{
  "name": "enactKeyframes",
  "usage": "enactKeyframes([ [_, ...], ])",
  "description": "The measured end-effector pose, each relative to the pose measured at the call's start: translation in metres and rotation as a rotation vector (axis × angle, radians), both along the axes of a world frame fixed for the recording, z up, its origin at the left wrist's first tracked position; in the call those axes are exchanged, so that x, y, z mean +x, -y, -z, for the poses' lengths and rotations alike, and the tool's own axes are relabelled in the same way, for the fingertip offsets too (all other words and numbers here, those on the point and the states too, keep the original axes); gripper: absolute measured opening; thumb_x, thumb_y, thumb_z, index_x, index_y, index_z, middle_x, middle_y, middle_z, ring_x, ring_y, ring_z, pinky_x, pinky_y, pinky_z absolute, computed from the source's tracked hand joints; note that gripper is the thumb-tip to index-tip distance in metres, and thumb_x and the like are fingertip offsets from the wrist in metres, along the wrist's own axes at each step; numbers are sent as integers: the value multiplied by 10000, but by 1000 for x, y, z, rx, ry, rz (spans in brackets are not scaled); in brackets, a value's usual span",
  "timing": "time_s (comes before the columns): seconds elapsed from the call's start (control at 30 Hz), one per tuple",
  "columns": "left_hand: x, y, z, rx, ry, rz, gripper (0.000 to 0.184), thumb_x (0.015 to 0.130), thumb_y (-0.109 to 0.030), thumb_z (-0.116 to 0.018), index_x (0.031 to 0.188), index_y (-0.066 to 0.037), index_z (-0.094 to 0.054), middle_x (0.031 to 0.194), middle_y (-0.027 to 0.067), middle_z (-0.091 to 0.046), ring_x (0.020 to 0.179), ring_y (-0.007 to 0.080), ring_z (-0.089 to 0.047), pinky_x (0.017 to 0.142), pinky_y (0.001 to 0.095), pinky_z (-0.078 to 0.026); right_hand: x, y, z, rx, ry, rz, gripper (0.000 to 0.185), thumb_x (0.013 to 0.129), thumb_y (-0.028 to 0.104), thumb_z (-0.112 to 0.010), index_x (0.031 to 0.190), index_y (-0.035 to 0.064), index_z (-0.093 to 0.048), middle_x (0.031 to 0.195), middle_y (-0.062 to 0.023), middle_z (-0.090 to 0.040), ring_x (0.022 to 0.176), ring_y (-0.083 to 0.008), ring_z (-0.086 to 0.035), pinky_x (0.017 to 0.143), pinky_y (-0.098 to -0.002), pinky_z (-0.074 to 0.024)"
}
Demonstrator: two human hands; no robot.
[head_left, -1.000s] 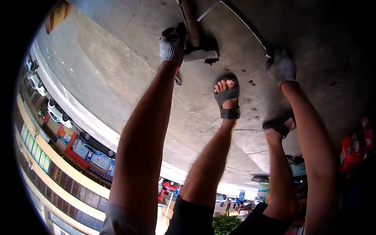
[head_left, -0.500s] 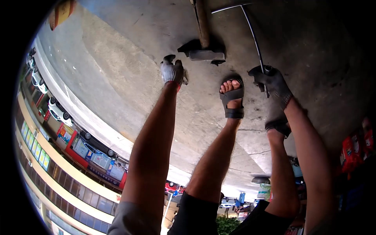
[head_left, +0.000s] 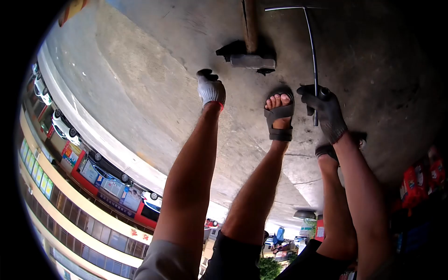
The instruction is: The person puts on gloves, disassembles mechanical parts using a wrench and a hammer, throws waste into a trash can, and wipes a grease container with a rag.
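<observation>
My left hand (head_left: 211, 88), in a grey-white work glove with black fingertips, hangs over the concrete with its fingers curled in. Whatever it may hold is hidden. In my right hand (head_left: 323, 105), gloved in dark grey, is a long metal T-handle wrench (head_left: 310, 44). Its crossbar points away from me and its short end sticks out below the fist. A round, socket-like end (head_left: 325, 93) shows beside the fingers. Ahead, between the two hands, a sledgehammer (head_left: 253, 61) with a wooden handle lies on the ground, touched by neither hand. Something black lies around its head.
My sandalled foot (head_left: 279, 114) stands on the concrete floor (head_left: 154, 79), the other partly behind my right forearm. A red and yellow object (head_left: 72, 11) is at the top left. Parked cars (head_left: 65, 127) line the left side; red items (head_left: 415, 184) are at the right.
The fingers of my left hand have curled in more, and that hand has shifted slightly right. My right hand and the wrench have come a little nearer, the wrench now more upright in view.
</observation>
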State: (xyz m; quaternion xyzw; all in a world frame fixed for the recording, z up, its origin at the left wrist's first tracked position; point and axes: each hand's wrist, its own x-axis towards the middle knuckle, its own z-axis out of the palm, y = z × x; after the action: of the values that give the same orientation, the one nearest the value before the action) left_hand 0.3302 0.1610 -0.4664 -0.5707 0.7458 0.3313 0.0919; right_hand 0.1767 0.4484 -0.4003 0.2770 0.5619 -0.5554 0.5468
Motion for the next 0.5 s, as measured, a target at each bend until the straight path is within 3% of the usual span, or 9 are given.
enactKeyframes([
  [0.03,-11,7,2,0,-3,1,295,786,-21,-525,1078,-22,-574,913,151,-615,826,269,-579,741,346,-475,1,-2,-3,0,-3,1,192,783,44,-670,970,11,-700,701,34,-597,566,-40,-480,515,-209,-371],
  [0.1,-51,17,-10,-82,-69,337,375,790,-68,-547,1163,-32,-544,962,166,-614,894,311,-587,788,357,-474,6,-6,-6,2,11,14,196,783,43,-667,974,13,-700,718,30,-610,575,-38,-483,524,-201,-370],
  [0.2,-105,6,-28,-90,118,436,381,814,-136,-553,1182,-35,-559,1022,194,-607,994,354,-580,834,367,-466,8,-11,-19,27,9,29,194,782,41,-664,971,13,-698,730,19,-620,592,-44,-499,524,-207,-383],
  [0.33,-151,9,-28,580,559,756,420,863,-279,-556,1230,-77,-532,1009,132,-651,968,321,-601,877,405,-452,8,-21,-46,32,24,82,182,792,54,-669,967,9,-693,726,15,-614,583,-51,-503,514,-217,-394],
  [0.4,-147,3,-23,435,337,696,209,853,-192,-598,876,-15,-706,816,131,-701,676,170,-631,664,311,-499,9,-32,-63,35,40,108,170,799,60,-674,960,10,-698,721,18,-611,575,-47,-496,518,-212,-400],
  [0.5,-158,-3,-25,447,320,579,204,831,-199,-623,853,-9,-693,781,104,-680,679,164,-621,650,319,-488,3,-51,-94,59,65,66,178,801,56,-669,970,6,-697,727,17,-614,595,-49,-508,536,-206,-410],
])
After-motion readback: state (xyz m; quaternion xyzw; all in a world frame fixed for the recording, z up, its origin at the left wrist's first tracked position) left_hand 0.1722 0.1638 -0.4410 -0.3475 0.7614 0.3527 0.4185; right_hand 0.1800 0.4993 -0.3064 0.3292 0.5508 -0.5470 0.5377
